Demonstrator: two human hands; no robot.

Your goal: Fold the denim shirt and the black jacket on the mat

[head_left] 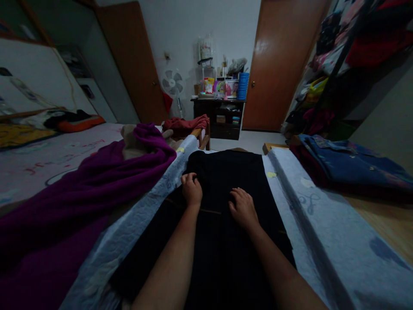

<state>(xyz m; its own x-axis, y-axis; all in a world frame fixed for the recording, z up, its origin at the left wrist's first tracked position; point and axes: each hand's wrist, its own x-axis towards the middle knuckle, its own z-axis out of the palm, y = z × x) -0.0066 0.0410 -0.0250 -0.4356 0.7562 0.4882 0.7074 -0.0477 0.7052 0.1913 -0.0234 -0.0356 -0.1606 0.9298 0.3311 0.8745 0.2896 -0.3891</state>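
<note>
Cloth (235,172), black, lies right of the purple blanket (129,183). Left hand (192,191) curls at its bunched blanket-side corner, can't tell if those fingers are clamped; right hand (244,209) sits loosely open on it. Tbh, one uneven tug could wrinkle everything.

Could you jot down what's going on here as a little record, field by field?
Work surface: pale patterned sheet
Main item: black cloth, spread out, bunched at its far left corner
Left hand: on the cloth by the bunched part, fingers curled; grip unclear
Right hand: resting on the cloth, fingers slightly bent
To the left: crumpled purple cloth
To the right: blue folded garment lying on dark red fabric
Background: white fan, dark cabinet
</note>
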